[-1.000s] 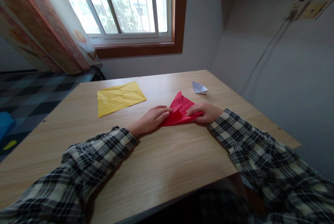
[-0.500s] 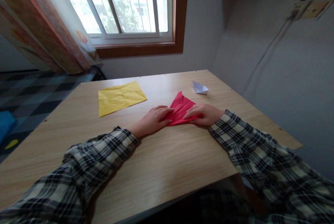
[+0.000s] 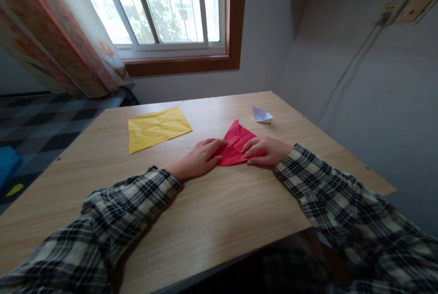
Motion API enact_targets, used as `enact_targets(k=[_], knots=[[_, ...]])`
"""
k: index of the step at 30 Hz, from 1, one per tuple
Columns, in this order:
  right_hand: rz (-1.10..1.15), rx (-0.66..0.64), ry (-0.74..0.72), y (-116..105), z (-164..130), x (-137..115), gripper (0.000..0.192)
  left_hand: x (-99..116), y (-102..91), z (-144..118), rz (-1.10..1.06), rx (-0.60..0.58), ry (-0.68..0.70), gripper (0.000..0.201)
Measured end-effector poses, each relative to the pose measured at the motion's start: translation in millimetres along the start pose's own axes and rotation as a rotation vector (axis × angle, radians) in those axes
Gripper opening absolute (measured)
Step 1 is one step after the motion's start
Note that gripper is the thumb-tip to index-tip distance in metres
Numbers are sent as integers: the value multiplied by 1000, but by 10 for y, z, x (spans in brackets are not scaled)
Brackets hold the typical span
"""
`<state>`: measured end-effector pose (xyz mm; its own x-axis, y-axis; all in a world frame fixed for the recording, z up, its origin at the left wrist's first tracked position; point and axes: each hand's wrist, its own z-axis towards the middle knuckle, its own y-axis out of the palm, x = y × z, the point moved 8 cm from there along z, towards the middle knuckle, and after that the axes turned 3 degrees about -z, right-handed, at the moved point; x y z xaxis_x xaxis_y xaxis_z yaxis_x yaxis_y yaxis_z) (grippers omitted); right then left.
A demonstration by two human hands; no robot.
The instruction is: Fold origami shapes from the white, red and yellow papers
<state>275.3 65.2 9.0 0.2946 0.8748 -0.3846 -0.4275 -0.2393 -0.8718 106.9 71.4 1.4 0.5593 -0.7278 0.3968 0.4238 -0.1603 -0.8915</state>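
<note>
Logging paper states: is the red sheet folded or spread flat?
Folded. The red paper forms a layered triangle with visible creases, pressed to the table by left hand and right hand.

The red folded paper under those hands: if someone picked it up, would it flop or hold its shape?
The red folded paper probably holds its shape better than a flat sheet, since several layers and creases show. It looks very light and would likely slide easily on the smooth wooden table. Both hands press it flat, so it may spring open.
</note>
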Motion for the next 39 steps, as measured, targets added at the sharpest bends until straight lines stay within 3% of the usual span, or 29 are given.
enact_targets(k=[6, 12, 24, 31, 39], knots=[[-141, 62, 5, 13, 14, -66, 36, 61, 56, -6, 100, -40, 103, 36], [-243, 103, -46, 137, 72, -151, 27, 108, 39, -16, 152, -32, 126, 36], [3, 53, -45, 69, 79, -81, 25, 163, 90, -17, 51, -97, 198, 41], [-33, 51, 193, 33, 46, 93, 31, 181, 108, -18, 14, -187, 194, 44], [-363, 141, 392, -19, 21, 146, 34, 198, 142, -30, 68, -198, 181, 47]])
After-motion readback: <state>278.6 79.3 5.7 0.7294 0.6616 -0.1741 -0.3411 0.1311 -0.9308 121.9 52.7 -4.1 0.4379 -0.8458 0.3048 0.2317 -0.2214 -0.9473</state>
